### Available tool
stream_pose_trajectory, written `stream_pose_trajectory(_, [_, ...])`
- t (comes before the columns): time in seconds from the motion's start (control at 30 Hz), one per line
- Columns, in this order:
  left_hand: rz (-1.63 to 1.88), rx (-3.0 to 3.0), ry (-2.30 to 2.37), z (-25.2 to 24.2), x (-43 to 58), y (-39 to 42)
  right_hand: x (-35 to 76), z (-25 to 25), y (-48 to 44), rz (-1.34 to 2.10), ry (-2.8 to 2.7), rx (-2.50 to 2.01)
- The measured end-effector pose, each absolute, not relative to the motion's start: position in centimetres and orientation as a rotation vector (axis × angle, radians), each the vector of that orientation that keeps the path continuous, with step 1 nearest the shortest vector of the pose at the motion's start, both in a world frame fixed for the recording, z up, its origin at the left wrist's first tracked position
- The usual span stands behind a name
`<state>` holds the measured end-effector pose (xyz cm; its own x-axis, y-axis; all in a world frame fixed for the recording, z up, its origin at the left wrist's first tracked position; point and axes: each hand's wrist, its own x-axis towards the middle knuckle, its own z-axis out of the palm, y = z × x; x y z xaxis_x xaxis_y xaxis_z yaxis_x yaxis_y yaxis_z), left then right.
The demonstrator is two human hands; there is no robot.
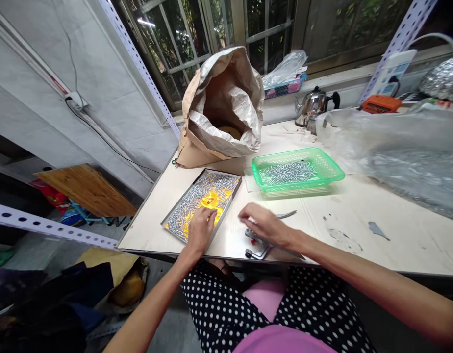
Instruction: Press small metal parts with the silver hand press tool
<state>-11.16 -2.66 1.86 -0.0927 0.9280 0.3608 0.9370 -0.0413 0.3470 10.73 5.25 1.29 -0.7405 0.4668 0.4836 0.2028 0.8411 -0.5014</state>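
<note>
My left hand (201,229) is at the near right part of a shallow metal tray (170,215), its fingers bent together. Whatever they may hold is too small to make out. Many small silvery metal pins (186,201) and a pile of small yellow pieces (211,198) fill the tray. My right hand (261,221) hangs just above a small metal fixture (261,252) with a red part, at the table's front edge. Its fingers curl downward, closed, and I cannot see what is between them. A curved grey strip (287,214) lies behind that hand.
A green plastic basket (335,172) of similar metal pins stands behind my right hand. Beyond the tray is a large open paper sack (200,152). A metal kettle (313,105), an orange box (381,104) and clear plastic sheeting (406,147) occupy the back right.
</note>
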Motion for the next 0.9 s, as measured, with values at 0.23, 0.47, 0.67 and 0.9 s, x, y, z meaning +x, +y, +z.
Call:
stream_pose_trajectory(0.23, [-0.402,-2.169,-2.306,0.0,-14.5,2.7,16.1,9.9,12.4,-0.148,-2.127,-1.131])
stream_pose_trajectory(0.47, [-0.357,-2.259,-2.299,-0.6,-14.4,4.2,17.7,3.9,6.3,0.338,-2.573,-1.074])
stream_pose_trajectory(0.67, [-0.385,-2.275,-2.308,-0.3,-14.4,4.5,16.9,-0.7,0.3,0.681,-2.667,-1.043])
stream_pose_trajectory(0.9, [-0.466,-2.219,-2.361,0.1,-14.3,5.0,17.2,-0.9,-0.8,0.651,-2.581,-1.059])
